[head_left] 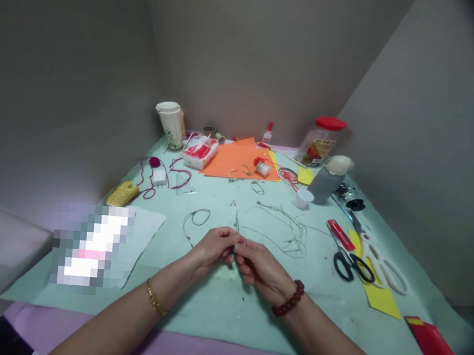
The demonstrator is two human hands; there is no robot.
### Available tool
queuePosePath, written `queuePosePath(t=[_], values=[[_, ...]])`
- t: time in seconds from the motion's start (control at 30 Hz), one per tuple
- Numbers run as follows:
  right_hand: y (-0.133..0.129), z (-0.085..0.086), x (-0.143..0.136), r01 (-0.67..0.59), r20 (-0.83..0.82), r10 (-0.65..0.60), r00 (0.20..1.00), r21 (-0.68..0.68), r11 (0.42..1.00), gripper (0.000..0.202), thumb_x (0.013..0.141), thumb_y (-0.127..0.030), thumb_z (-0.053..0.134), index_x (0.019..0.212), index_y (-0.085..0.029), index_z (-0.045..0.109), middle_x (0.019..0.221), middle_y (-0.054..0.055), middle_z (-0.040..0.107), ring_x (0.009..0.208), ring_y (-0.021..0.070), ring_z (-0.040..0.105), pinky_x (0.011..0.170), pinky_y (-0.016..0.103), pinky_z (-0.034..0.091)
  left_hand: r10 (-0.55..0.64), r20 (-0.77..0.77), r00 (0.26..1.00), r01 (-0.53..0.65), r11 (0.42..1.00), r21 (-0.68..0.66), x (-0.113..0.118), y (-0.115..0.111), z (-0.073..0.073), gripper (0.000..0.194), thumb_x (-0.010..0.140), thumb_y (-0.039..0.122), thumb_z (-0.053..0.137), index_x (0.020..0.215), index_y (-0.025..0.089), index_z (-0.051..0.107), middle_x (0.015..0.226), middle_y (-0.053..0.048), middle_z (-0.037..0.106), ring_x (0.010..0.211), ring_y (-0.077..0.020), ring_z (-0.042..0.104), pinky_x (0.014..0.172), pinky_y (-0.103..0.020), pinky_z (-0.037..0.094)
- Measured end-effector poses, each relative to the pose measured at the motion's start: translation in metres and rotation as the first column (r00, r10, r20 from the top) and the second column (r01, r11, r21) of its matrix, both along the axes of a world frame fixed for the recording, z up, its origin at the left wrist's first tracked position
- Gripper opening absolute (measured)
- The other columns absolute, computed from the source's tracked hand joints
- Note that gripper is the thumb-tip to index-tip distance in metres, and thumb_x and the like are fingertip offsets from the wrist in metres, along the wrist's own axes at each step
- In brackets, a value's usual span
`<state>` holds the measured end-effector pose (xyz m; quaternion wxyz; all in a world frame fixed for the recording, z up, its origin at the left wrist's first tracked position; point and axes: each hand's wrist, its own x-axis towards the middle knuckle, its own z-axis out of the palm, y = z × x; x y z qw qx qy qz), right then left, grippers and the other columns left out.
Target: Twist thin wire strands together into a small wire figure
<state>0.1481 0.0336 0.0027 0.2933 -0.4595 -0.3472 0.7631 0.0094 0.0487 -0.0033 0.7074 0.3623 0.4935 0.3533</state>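
Both hands meet at the middle of the table, fingertips almost touching. My left hand [217, 246] pinches a thin greenish cord [237, 218], whose end sticks up above the fingers. My right hand [257, 260] is closed on the same cord from the other side; a small dark bit shows between the fingertips, too small to make out. Beyond the left hand lies a looped cord [200, 217] with small knots. To the right spreads a loose tangle of thin cord [298, 234]. A smaller cord loop [257, 187] rests farther back.
Scissors with black handles [353, 267], white-handled scissors [378, 260] and a red lighter-like piece [341, 235] lie right. A grey bottle [329, 182], small white cup [303, 198] and red-lidded jar [322, 143] stand behind. Orange paper [230, 158], tissues [200, 153] and a paper cup [170, 126] are at the back.
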Motion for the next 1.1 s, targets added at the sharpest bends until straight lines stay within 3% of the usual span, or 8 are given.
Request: queuePosePath(t=[0.3,0.43,0.53,0.63,1.1], values=[[0.003,0.001,-0.001,0.007,0.079,-0.006,0.997,-0.015,1.000,0.007,0.071,-0.020,0.054,0.070,-0.017,0.048,0.055,-0.008,0.038,0.042,0.0030,0.024,0.035,0.017,0.015,-0.069,-0.001,0.998,0.069,0.996,-0.056,-0.007,0.018,-0.003,0.019,0.078,0.030,0.064,0.079,0.011,0.064,0.051,0.004,0.049,0.041,-0.0036,0.043,0.046,-0.017,0.041],[0.002,0.002,0.000,0.018,0.102,-0.016,0.995,-0.024,1.000,0.011,0.071,-0.020,0.053,0.068,-0.019,0.043,0.053,-0.008,0.037,0.041,0.0030,0.023,0.035,0.018,0.015,-0.048,0.060,0.997,0.052,0.996,-0.079,-0.008,0.036,-0.008,0.014,0.077,0.023,0.066,0.077,0.010,0.062,0.077,-0.006,0.067,0.040,-0.0013,0.042,0.044,-0.017,0.044],[0.002,0.002,-0.001,0.023,0.117,-0.021,0.993,-0.013,1.000,0.014,0.071,-0.020,0.054,0.066,-0.019,0.040,0.051,-0.009,0.037,0.041,0.0032,0.023,0.035,0.017,0.016,-0.033,0.099,0.995,0.044,0.993,-0.107,-0.008,0.045,-0.009,0.010,0.078,0.019,0.065,0.080,0.009,0.062,0.089,-0.010,0.070,0.047,-0.0036,0.054,0.050,-0.018,0.050],[0.002,0.002,-0.001,0.020,0.128,-0.020,0.992,0.000,1.000,0.015,0.071,-0.021,0.053,0.065,-0.020,0.039,0.051,-0.008,0.037,0.041,0.0033,0.023,0.034,0.017,0.017,-0.016,0.103,0.995,0.031,0.990,-0.138,-0.007,0.048,-0.008,0.009,0.081,0.017,0.063,0.080,0.008,0.062,0.086,-0.011,0.069,0.055,-0.0072,0.062,0.052,-0.016,0.052],[0.002,0.007,-0.003,-0.001,0.234,-0.007,0.972,0.035,0.999,0.013,0.071,-0.019,0.051,0.063,-0.020,0.041,0.050,-0.009,0.038,0.039,0.0032,0.024,0.033,0.017,0.018,0.010,0.072,0.997,0.001,0.988,-0.156,-0.004,0.062,-0.008,0.009,0.082,0.012,0.058,0.076,0.007,0.063,0.074,-0.009,0.068,0.054,-0.0076,0.062,0.053,-0.016,0.053]])
